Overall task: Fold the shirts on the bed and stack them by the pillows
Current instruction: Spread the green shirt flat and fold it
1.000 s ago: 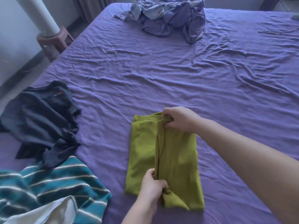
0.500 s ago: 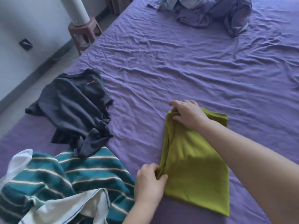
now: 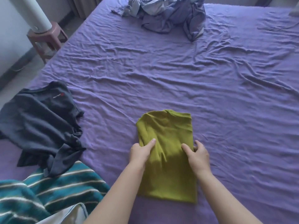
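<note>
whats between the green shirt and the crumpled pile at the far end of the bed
Only bare, wrinkled purple sheet lies between the green shirt and the crumpled pile, as the head view shows.

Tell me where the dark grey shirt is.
The grey shirt lies unfolded at the bed's left edge, left of the green shirt, its hem overlapping the striped shirt.

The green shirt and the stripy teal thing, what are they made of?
The green shirt looks like thin, matte knit cloth, maybe cotton: it folds flat with soft creases. The stripy teal thing looks thicker and fuzzy, like fleece or a woolly knit. Its surface looks napped and it bunches up puffy. I cannot tell the exact fibre.
</note>
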The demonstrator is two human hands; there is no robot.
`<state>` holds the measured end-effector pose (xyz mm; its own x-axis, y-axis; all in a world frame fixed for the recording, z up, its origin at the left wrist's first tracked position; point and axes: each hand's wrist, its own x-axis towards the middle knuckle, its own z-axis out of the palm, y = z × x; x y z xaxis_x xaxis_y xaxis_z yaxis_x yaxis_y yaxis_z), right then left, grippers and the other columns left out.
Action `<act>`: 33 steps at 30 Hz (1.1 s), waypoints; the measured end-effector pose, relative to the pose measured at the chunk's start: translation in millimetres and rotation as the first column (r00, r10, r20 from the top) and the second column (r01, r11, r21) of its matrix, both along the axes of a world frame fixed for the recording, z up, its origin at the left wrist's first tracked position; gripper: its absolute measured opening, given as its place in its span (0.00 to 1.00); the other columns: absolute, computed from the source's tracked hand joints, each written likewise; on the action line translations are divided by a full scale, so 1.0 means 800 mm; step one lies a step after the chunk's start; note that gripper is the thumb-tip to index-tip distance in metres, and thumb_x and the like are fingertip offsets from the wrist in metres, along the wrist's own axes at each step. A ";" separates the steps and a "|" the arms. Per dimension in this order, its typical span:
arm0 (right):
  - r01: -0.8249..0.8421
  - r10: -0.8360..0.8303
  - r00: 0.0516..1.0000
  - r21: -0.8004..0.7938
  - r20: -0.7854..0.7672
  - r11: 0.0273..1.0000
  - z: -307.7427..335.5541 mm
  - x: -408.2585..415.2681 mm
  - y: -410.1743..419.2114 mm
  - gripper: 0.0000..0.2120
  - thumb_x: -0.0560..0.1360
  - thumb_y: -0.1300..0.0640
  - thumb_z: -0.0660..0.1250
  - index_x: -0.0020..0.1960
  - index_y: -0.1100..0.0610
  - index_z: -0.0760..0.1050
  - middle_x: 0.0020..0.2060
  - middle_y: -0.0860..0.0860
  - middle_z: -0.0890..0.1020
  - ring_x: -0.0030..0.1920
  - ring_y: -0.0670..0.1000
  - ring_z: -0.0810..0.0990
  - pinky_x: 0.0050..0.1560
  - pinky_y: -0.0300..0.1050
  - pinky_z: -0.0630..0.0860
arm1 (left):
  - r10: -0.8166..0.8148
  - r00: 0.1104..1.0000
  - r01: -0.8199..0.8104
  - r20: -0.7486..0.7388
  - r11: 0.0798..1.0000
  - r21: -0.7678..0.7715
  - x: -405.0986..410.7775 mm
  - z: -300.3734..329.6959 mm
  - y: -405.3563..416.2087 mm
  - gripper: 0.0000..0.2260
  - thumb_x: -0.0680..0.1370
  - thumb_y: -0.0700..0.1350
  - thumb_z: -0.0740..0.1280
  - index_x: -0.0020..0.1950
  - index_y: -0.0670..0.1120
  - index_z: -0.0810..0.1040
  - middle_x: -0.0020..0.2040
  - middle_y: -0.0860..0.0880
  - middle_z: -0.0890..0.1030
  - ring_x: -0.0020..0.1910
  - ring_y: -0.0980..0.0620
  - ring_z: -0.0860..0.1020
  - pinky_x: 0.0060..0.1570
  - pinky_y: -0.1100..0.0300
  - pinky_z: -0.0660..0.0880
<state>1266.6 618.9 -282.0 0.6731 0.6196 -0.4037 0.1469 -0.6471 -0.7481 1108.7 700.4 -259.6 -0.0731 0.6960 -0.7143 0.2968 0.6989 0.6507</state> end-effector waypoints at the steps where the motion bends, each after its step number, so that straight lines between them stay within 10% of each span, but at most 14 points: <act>1: 0.010 -0.008 0.998 0.032 -0.065 0.999 0.003 0.002 0.001 0.15 0.73 0.55 0.70 0.57 0.59 0.77 0.47 0.53 0.82 0.51 0.56 0.79 0.48 0.46 0.71 | -0.040 0.998 0.039 0.045 0.999 0.008 0.002 0.007 -0.004 0.17 0.71 0.51 0.74 0.52 0.40 0.79 0.50 0.43 0.83 0.49 0.45 0.81 0.55 0.50 0.77; 7: 0.051 -0.031 0.993 0.165 -0.118 0.985 0.044 0.018 -0.033 0.05 0.73 0.58 0.70 0.49 0.54 0.80 0.43 0.50 0.83 0.48 0.53 0.81 0.50 0.50 0.76 | -0.156 0.981 0.125 0.115 0.963 0.239 0.010 0.047 -0.045 0.02 0.77 0.46 0.67 0.48 0.49 0.79 0.48 0.50 0.83 0.51 0.49 0.80 0.58 0.49 0.75; 14: 0.002 -0.045 0.983 0.234 0.176 0.972 0.107 0.088 -0.154 0.08 0.76 0.57 0.67 0.54 0.51 0.79 0.44 0.45 0.83 0.46 0.43 0.80 0.45 0.35 0.70 | -0.204 0.915 0.142 0.349 0.970 0.195 0.074 0.093 -0.134 0.05 0.78 0.43 0.66 0.50 0.45 0.81 0.49 0.47 0.85 0.53 0.45 0.81 0.58 0.47 0.76; 33: 0.193 -0.248 0.950 0.265 0.189 0.945 0.172 0.383 -0.566 0.08 0.76 0.49 0.63 0.49 0.35 0.74 0.44 0.29 0.79 0.48 0.27 0.75 0.47 0.20 0.66 | -0.396 0.748 0.345 0.533 0.918 0.198 0.390 0.117 -0.498 0.10 0.77 0.46 0.63 0.56 0.49 0.79 0.50 0.52 0.84 0.51 0.51 0.82 0.53 0.53 0.78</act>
<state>1572.9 166.1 -144.7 0.8582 0.5055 -0.0898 0.1975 -0.4864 -0.8511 1420.9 301.7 -166.2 0.5906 0.6419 -0.4891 0.0938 0.5474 0.8316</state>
